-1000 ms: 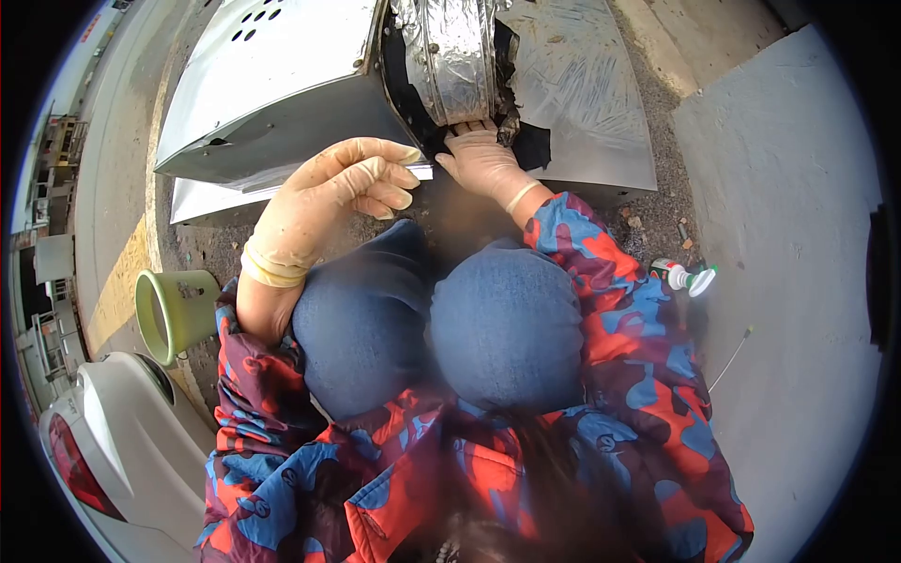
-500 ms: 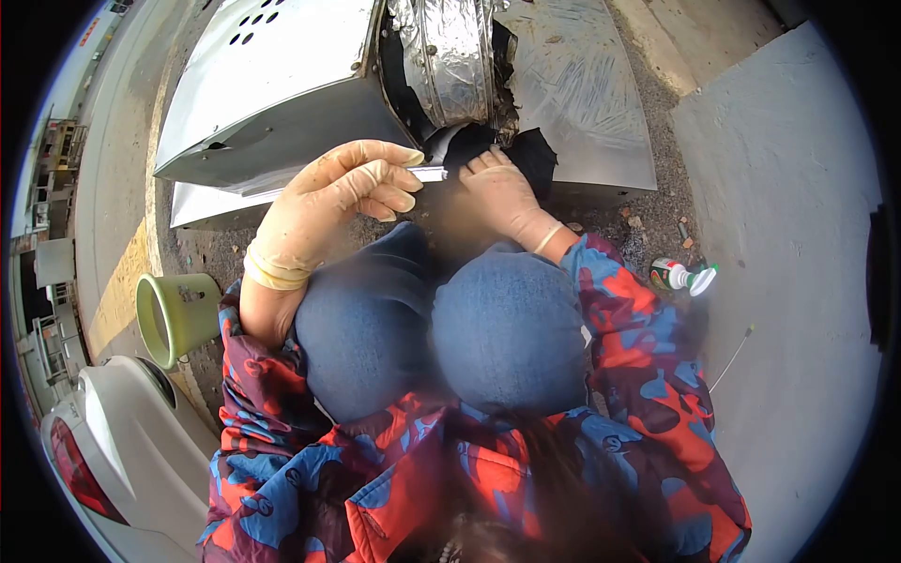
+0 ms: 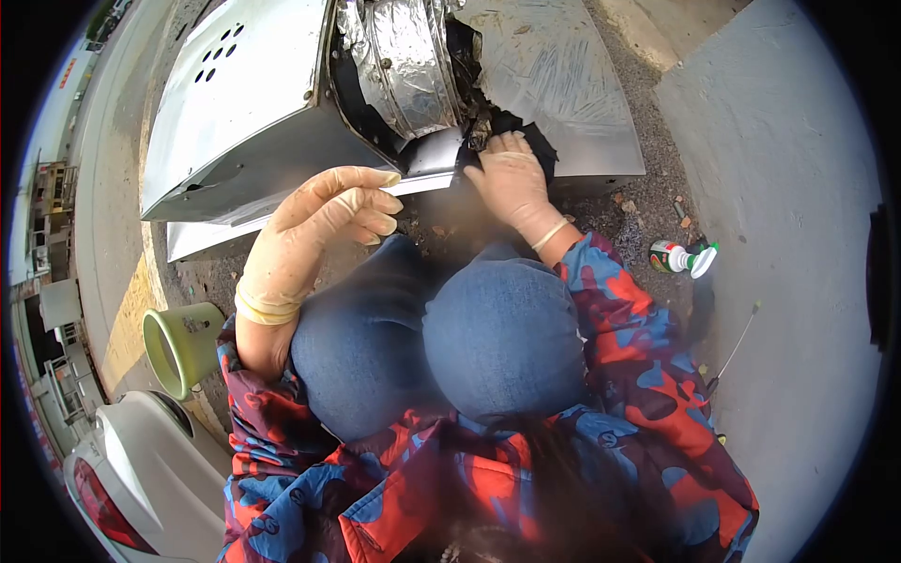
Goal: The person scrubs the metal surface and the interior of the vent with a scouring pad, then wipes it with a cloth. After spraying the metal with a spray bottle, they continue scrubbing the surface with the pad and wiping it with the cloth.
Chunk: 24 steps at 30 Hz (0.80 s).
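At the far left edge, streets and buildings show small and warped. Near the lower left lies the white body of a car (image 3: 141,469) with a red lamp, cut off by the picture's rim. Just beyond it a pale green bucket (image 3: 180,345) lies tipped on its side on the gravel, mouth facing left, beside a yellow painted line (image 3: 131,314).

The stainless steel hood (image 3: 253,103) lies on the ground in the far middle: a dull, scratched box with a cluster of round holes near its far left corner and a bent lower flange. A crinkled foil duct (image 3: 404,66) comes out of its right end, ringed with black, sooty grime.

The left hand (image 3: 314,230), in a cream rubber glove, hovers over the hood's near edge with fingers half curled and the thumb stretched along a thin bright metal strip (image 3: 418,183); whether it grips that strip or only touches it cannot be told. The right hand (image 3: 511,183), gloved alike, lies flat with fingers spread and pressed on a black cloth (image 3: 540,145) at the duct's base, holding nothing closed in its grasp.

Both knees in blue jeans (image 3: 441,328) fill the near middle and hide the ground beneath; a blurred patch sits between the hands. Right of the duct a scratched metal sheet (image 3: 554,75) lies flat. Further right, a small spray bottle (image 3: 680,256) lies on the gravel beside a grey concrete slab (image 3: 788,235), and a thin rod (image 3: 737,342) rests on the slab.
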Motion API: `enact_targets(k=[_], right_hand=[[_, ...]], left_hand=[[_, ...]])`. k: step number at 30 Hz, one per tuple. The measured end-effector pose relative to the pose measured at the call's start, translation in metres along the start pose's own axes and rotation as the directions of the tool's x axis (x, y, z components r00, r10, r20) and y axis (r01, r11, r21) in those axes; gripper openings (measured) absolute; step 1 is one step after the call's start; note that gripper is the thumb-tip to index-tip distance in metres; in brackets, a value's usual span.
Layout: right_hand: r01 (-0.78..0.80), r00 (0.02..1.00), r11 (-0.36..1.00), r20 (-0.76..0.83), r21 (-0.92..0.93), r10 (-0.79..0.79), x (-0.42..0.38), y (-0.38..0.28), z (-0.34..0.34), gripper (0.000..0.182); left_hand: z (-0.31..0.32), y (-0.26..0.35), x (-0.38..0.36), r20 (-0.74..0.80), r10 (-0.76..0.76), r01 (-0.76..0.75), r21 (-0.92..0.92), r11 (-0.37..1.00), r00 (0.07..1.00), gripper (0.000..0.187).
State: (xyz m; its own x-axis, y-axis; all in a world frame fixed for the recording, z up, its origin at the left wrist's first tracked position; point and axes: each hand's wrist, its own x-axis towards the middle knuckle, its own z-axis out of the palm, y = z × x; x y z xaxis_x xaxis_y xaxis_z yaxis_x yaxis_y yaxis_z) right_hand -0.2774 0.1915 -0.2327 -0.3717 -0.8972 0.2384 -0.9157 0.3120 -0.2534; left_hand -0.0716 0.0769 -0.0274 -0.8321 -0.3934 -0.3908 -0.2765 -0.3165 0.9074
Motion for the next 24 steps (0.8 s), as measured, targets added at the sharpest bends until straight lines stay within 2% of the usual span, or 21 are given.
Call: enact_targets(k=[1,4,5,8,9,10,13,15,19,20,24], right_hand=[[-0.034,0.999,0.999,-0.014,0.021,0.034,0.004,0.006,-0.001,0.042],[-0.002,0.999,0.999,-0.033,-0.035,0.001,0.015,0.016,0.001,0.046],[-0.011,1.0,0.998,0.023,-0.067,0.012,0.023,0.019,0.001,0.05],[-0.074,0.995,0.995,0.063,-0.061,0.077,0.054,0.035,0.01,0.054],[-0.023,1.0,0.989,0.015,-0.147,0.025,0.063,0.045,0.019,0.052],[-0.054,0.995,0.974,0.07,-0.222,0.071,0.069,0.041,0.003,0.046],[-0.014,0.999,0.983,0.047,-0.181,0.023,0.105,0.073,0.028,0.04],[-0.063,0.996,0.963,0.037,-0.261,0.075,0.127,0.083,0.046,0.033],[-0.151,0.988,0.966,-0.067,-0.21,0.14,0.117,0.072,0.041,0.027],[-0.165,0.986,0.965,-0.007,-0.205,0.167,0.107,0.07,0.036,0.027],[-0.26,0.966,0.954,-0.031,-0.152,0.258,0.061,0.059,0.015,0.035]], left_hand=[[-0.001,0.001,0.0,-0.008,0.011,-0.011,0.005,1.0,1.0,0.03],[-0.003,-0.004,0.001,-0.019,0.014,-0.013,0.071,0.997,1.0,0.034],[-0.003,-0.005,0.002,-0.017,0.012,-0.011,0.072,0.997,1.0,0.034],[-0.001,-0.004,0.005,0.018,0.034,-0.034,0.011,0.999,0.999,0.034],[-0.002,-0.005,0.006,0.018,0.022,-0.022,0.037,0.999,1.0,0.035],[-0.002,-0.005,0.006,0.019,0.01,-0.011,0.064,0.998,1.0,0.035],[0.0,-0.004,0.008,0.004,0.002,-0.002,0.075,0.997,1.0,0.035],[-0.003,-0.005,0.01,0.006,-0.004,0.003,0.088,0.996,1.0,0.034],[-0.008,-0.006,0.009,-0.014,0.004,-0.002,0.138,0.99,1.0,0.032],[-0.01,-0.006,0.007,-0.016,0.015,-0.012,0.14,0.99,1.0,0.032],[-0.015,-0.004,0.001,-0.053,0.083,-0.067,0.253,0.965,0.995,0.031]])
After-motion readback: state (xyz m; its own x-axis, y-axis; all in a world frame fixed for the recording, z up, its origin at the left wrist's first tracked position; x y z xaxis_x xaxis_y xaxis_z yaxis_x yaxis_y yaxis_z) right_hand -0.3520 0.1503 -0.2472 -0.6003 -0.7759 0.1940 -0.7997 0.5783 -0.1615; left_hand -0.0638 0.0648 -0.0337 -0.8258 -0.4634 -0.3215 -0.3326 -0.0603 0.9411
